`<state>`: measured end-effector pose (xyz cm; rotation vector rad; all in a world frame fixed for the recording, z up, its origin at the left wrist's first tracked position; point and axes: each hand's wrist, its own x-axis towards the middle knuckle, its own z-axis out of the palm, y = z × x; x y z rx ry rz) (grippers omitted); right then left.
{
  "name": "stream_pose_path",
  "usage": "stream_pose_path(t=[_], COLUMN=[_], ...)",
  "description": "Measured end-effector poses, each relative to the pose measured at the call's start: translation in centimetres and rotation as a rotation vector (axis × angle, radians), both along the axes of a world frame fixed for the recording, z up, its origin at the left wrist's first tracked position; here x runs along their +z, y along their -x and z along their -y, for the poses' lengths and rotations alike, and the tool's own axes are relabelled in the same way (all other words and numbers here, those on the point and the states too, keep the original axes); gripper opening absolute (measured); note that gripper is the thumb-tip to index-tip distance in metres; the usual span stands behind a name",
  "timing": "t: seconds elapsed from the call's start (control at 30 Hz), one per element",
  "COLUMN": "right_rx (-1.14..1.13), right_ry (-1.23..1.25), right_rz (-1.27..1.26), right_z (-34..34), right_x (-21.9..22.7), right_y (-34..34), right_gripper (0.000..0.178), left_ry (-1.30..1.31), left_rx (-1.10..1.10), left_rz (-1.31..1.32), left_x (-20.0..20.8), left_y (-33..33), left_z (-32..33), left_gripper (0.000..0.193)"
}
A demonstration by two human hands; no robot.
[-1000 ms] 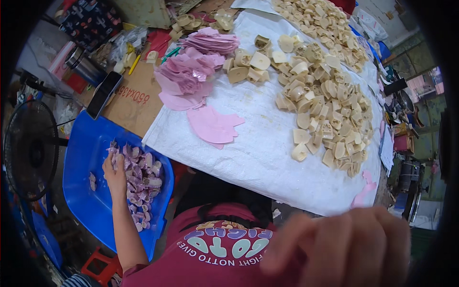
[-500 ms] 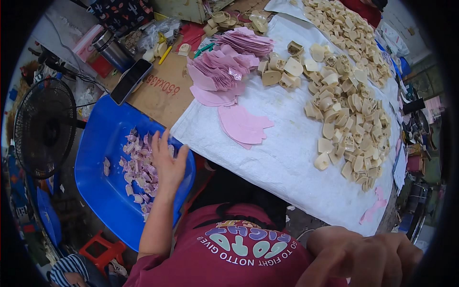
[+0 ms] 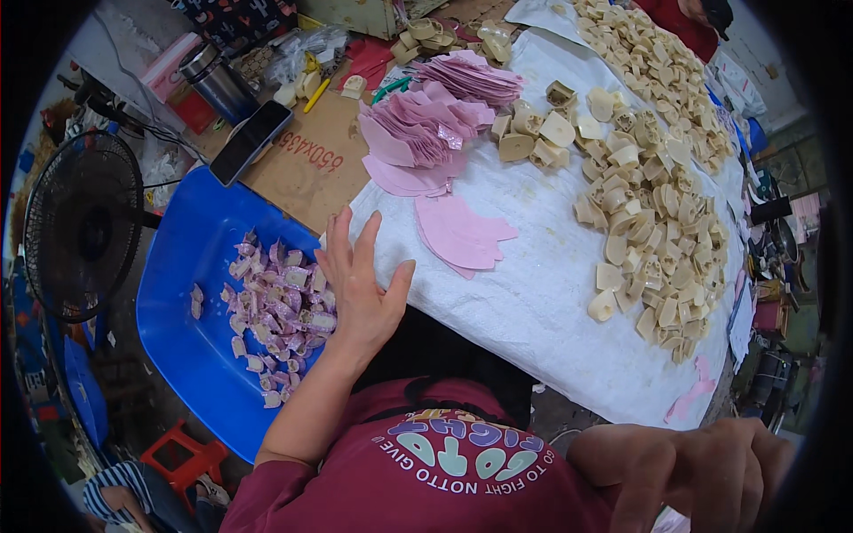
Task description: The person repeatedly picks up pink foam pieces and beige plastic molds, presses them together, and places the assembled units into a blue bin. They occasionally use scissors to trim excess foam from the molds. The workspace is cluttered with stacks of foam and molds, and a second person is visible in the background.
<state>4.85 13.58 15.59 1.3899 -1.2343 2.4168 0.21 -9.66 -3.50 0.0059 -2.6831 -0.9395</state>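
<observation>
My left hand (image 3: 364, 289) is open with nothing in it, its fingers spread over the near-left table corner beside a blue basin (image 3: 173, 293). In the basin lies a heap of small pieces wrapped in pink (image 3: 280, 306). My right hand (image 3: 697, 471) is closed at the lower right, in front of the table's near edge. A whitish-pink bit shows just under its fingers, too little to name. Cut pink sheets (image 3: 466, 233) lie flat on the white table cover (image 3: 511, 293), near stacks of similar sheets (image 3: 426, 124). Beige moulded pieces (image 3: 653, 240) are piled to the right.
A phone (image 3: 251, 142) leans beside a steel flask (image 3: 218, 84) at the table's left end. A black fan (image 3: 84, 226) stands left of the basin, with a red stool (image 3: 187, 457) below. One person sits at lower left; another in red (image 3: 684, 27) is at the far right.
My left hand has moved right and slightly up, from over the basin to the table corner. My right hand stays at the lower right, fingers still curled. The view has shifted slightly.
</observation>
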Motion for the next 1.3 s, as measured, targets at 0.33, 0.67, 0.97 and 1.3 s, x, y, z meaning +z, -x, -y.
stream_pose_path(t=[0.33, 0.67, 0.97, 1.3], right_rx=[-0.934, -0.851, -0.556, -1.026], right_ry=[-1.014, -1.327, -0.734, -0.669], right_rz=[0.187, 0.052, 0.709, 0.294], right_z=[4.5, 2.3, -1.1, -4.3], right_x=[-18.1, -20.3, -23.4, -18.7], right_y=[7.3, 8.3, 7.9, 5.3], right_gripper=[0.019, 0.010, 0.005, 0.017], left_ry=[-0.049, -0.159, -0.086, -0.540], left_rx=[-0.089, -0.434, -0.516, -0.376], left_rz=[-0.022, -0.204, -0.214, -0.124], left_x=[-0.6, -1.9, -4.9, -1.9], left_y=[0.1, 0.2, 0.0, 0.4], left_z=[-1.0, -1.9, -3.7, -3.7], left_gripper=[0.053, 0.025, 0.025, 0.036])
